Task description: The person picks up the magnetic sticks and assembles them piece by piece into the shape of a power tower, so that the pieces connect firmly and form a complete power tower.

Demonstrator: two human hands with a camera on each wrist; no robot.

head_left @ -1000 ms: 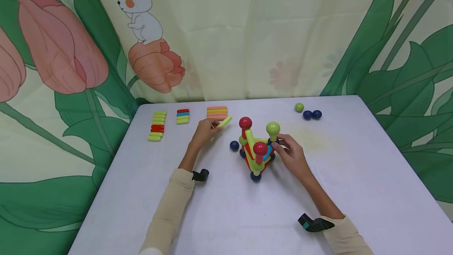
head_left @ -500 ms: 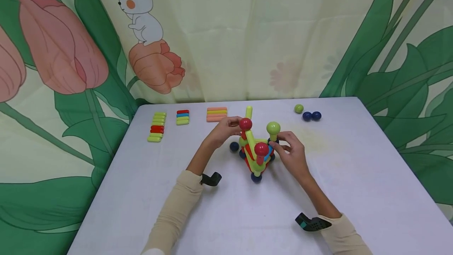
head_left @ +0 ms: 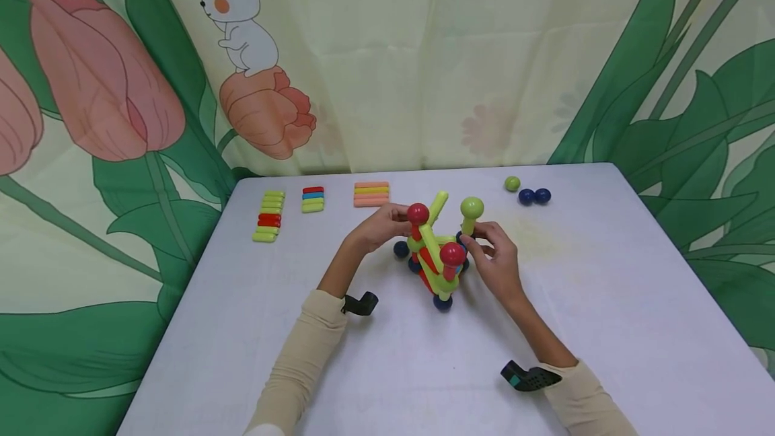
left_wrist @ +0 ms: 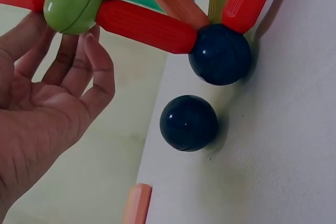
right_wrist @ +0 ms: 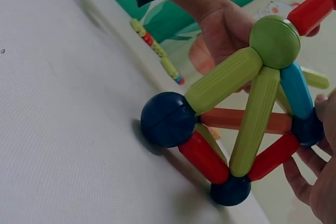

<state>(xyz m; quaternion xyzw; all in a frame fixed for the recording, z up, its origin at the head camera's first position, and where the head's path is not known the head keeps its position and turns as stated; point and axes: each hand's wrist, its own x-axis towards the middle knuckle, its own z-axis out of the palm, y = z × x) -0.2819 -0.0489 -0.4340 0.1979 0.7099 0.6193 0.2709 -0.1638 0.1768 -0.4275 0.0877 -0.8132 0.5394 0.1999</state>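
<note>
A toy ball-and-rod structure (head_left: 431, 247) of red, light-green and blue rods stands on the table, with navy balls at its base and red and light-green balls higher up. My left hand (head_left: 383, 226) grips it at the left around a light-green ball (left_wrist: 73, 4); the fingertips are partly hidden behind that ball. On the opposite side my right hand (head_left: 498, 258) pinches a navy ball (right_wrist: 307, 129) at the end of a blue rod (right_wrist: 297, 92). From the back of the structure a light-green rod (head_left: 438, 207) sticks out, tilted; its lower end is hidden.
A loose navy ball (head_left: 401, 249) lies just left of the structure. Rods lie in rows at the back left: a long row (head_left: 270, 215), a short row (head_left: 313, 199) and an orange-and-yellow row (head_left: 371, 194). One light-green ball (head_left: 512, 184) and two navy balls (head_left: 535, 196) sit back right.
My left hand has carried a light-green rod right to the structure and now grips the structure's left side. That rod has tilted rightward at the back. The structure has turned slightly.
</note>
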